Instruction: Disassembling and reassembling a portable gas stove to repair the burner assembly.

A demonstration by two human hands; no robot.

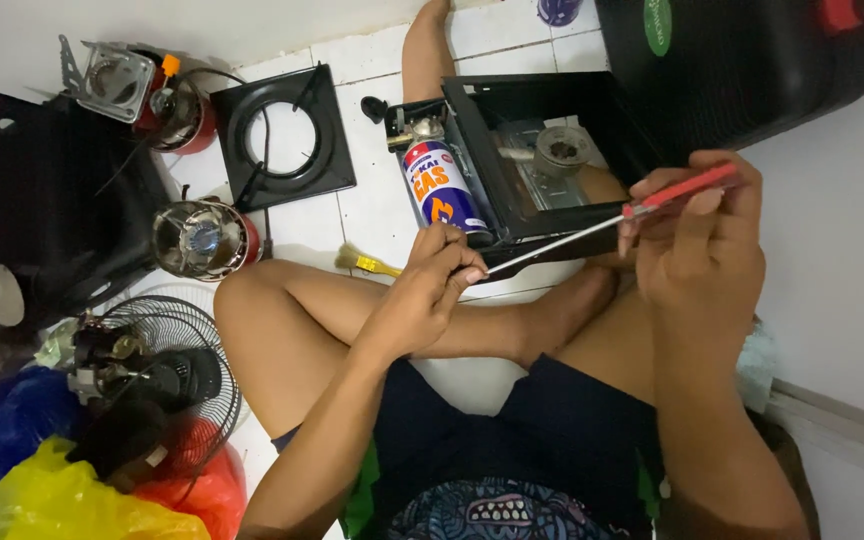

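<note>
**Q:** Knees crossed nearest the lens; what are my hands doing?

**A:** I see my right hand (pixel 697 235) closed around a red-handled screwdriver (pixel 592 226). My left hand (pixel 437 275) pinches its tip at the portable gas stove (pixel 542 165), just beside the blue gas canister (pixel 439 185).

**Q:** How far along?

**A:** Stove looks opened up, burner exposed; reassembly seems undone.

You're seeing one view only, from the camera on your head, tipped steeply down over your crossed legs onto the white tiled floor (pixel 372 215). It sits close: your forearms fill the lower frame, and the wall (pixel 842 260) runs along the right edge.
</note>
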